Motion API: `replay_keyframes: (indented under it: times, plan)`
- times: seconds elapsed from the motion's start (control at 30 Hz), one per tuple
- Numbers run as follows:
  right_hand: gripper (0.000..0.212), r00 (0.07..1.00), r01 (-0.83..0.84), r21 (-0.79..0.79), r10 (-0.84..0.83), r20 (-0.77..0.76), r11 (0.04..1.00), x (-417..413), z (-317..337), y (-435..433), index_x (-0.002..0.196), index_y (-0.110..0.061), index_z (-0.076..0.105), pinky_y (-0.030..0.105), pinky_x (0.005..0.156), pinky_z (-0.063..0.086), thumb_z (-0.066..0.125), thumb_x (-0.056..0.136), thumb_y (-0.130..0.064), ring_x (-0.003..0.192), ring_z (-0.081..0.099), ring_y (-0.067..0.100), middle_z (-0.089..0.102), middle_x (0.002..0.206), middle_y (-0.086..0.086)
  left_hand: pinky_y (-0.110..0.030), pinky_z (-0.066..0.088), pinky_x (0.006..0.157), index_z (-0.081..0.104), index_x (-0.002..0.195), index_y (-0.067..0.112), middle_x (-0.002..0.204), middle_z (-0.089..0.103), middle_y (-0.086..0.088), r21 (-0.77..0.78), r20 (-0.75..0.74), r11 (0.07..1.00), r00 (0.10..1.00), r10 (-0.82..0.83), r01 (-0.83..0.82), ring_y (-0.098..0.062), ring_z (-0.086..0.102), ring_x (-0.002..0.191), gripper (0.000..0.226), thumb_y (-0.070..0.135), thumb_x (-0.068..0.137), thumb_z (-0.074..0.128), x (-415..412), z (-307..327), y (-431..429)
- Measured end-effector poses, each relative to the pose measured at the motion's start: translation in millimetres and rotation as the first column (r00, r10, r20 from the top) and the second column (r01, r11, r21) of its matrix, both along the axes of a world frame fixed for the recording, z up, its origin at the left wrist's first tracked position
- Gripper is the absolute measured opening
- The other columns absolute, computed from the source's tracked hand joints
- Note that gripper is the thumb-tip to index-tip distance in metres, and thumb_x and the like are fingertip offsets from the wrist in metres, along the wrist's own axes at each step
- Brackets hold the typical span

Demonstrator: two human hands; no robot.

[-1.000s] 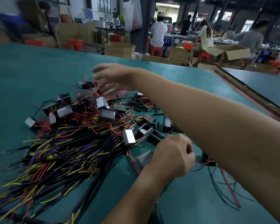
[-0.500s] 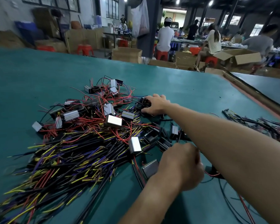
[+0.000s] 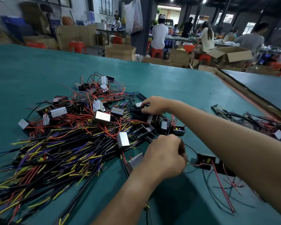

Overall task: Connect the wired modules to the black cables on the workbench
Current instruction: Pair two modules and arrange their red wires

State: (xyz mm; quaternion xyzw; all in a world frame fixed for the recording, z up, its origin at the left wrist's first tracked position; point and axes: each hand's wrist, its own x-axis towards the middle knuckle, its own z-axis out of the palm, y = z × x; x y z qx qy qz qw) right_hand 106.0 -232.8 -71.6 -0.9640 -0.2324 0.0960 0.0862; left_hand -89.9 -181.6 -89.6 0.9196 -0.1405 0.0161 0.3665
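At a green desk [image 3: 177,82], a worker's right hand [image 3: 154,105] pinches a wired module [image 3: 137,111] at the heap's edge; the left hand [image 3: 165,155] curls round thin wires [image 3: 191,149] near the black cables [image 3: 68,151]. Selection seems in hand; next, the module must lift free of neighbouring leads.

This is a factory assembly hall, one big open workshop floor. A wide green tabletop [image 3: 169,82] stretches in front of me, heaped with small metal-cased modules [image 3: 102,117] and bundles of black cables [image 3: 68,153] tipped in yellow, red and purple. Past its far edge, people [image 3: 159,36] sit on red plastic stools [image 3: 156,52] with their backs turned. Cardboard boxes [image 3: 120,51] stand about on the floor and against the wall, and one carton [image 3: 232,54] has its flaps open. A dark pillar [image 3: 147,25] rises mid-room under bare ceiling lights [image 3: 204,0], with barred windows [image 3: 106,5] behind.
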Motion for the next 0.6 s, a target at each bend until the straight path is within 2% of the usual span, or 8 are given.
replay_keyframes:
  times: [0.07,0.13,0.17,0.23,0.27,0.33,0.43,0.6]
  plan:
    - [0.046,0.999,0.009,0.038,-0.007,-0.04,0.999,-22.4,13.9,-13.6,0.139,-0.017,0.054,0.022,0.094,0.034,0.056,0.097,-0.036,0.128,0.049,0.023,0.052,0.143,0.007,-0.032,0.053,0.08,0.068,0.083,0.02,0.091,0.071,-0.001,-0.02,-0.008,1.0,1.0,0.019,-0.019,-0.022,0.065,0.09,0.007,0.026,0.084,0.065,2.4,-7.0,-2.9]
    - [0.046,0.997,0.039,0.063,-0.043,0.062,0.997,-47.9,28.9,-35.4,0.138,-0.021,0.053,0.027,0.103,0.034,0.058,0.096,-0.038,0.132,0.047,0.022,0.051,0.145,0.003,-0.03,0.054,0.077,0.066,0.076,0.023,0.086,0.072,0.003,-0.098,-0.046,0.994,0.998,0.033,-0.038,-0.018,0.066,0.084,0.009,0.029,0.082,0.067,7.4,-14.3,-5.3]
    - [0.038,0.987,0.058,0.125,-0.075,0.143,0.991,-62.2,33.5,-49.8,0.13,-0.024,0.059,0.03,0.101,0.038,0.06,0.094,-0.036,0.125,0.053,0.02,0.057,0.137,0.0,-0.03,0.054,0.074,0.065,0.074,0.023,0.083,0.072,0.003,-0.143,-0.066,0.988,0.997,0.043,-0.052,-0.019,0.067,0.08,0.011,0.029,0.082,0.068,10.0,-17.8,-6.6]
    - [0.012,0.963,0.099,0.415,-0.191,0.188,0.905,-93.0,31.8,-81.2,0.101,-0.027,0.069,0.034,0.085,0.051,0.064,0.09,-0.025,0.093,0.066,0.015,0.072,0.102,-0.004,-0.032,0.052,0.068,0.065,0.072,0.02,0.075,0.071,0.0,-0.229,-0.12,0.97,0.991,0.061,-0.087,-0.024,0.066,0.071,0.012,0.026,0.082,0.069,14.2,-19.3,-7.4]
    - [0.008,0.962,0.122,0.559,-0.236,0.135,0.82,-110.1,27.1,-93.8,0.088,-0.025,0.07,0.038,0.076,0.054,0.064,0.089,-0.019,0.078,0.067,0.015,0.073,0.085,-0.002,-0.031,0.051,0.065,0.066,0.071,0.018,0.071,0.07,-0.002,-0.278,-0.139,0.955,0.988,0.067,-0.103,-0.024,0.063,0.064,0.012,0.022,0.082,0.069,16.1,-19.4,-7.5]
    - [0.017,0.968,0.178,0.672,-0.249,0.01,0.719,-142.2,8.2,-110.7,0.076,-0.017,0.07,0.046,0.067,0.054,0.064,0.089,-0.007,0.065,0.063,0.016,0.07,0.069,0.007,-0.029,0.043,0.057,0.069,0.07,0.014,0.06,0.065,-0.002,-0.386,-0.141,0.912,0.986,0.09,-0.138,-0.019,0.053,0.052,0.012,0.014,0.082,0.069,18.4,-17.6,-6.5]
    - [0.02,0.973,0.222,0.685,-0.206,-0.108,0.693,-172.9,-24.1,-116.1,0.074,-0.012,0.072,0.045,0.067,0.055,0.064,0.09,-0.003,0.062,0.059,0.016,0.069,0.067,0.011,-0.019,0.034,0.046,0.068,0.072,0.008,0.043,0.055,0.007,-0.52,-0.138,0.84,0.986,0.096,-0.154,-0.007,0.043,0.037,0.014,0.006,0.085,0.065,16.8,-12.3,-3.2]
    - [0.016,0.974,0.225,0.814,-0.121,-0.19,0.535,-179.0,-35.3,-108.6,0.079,-0.003,0.069,0.043,0.069,0.058,0.061,0.092,0.0,0.062,0.067,0.017,0.07,0.068,0.009,-0.017,0.034,0.039,0.064,0.069,0.009,0.056,0.064,0.0,-0.647,-0.129,0.749,0.989,0.077,-0.142,-0.01,0.042,0.035,0.021,0.0,0.088,0.061,12.3,-4.3,-3.3]
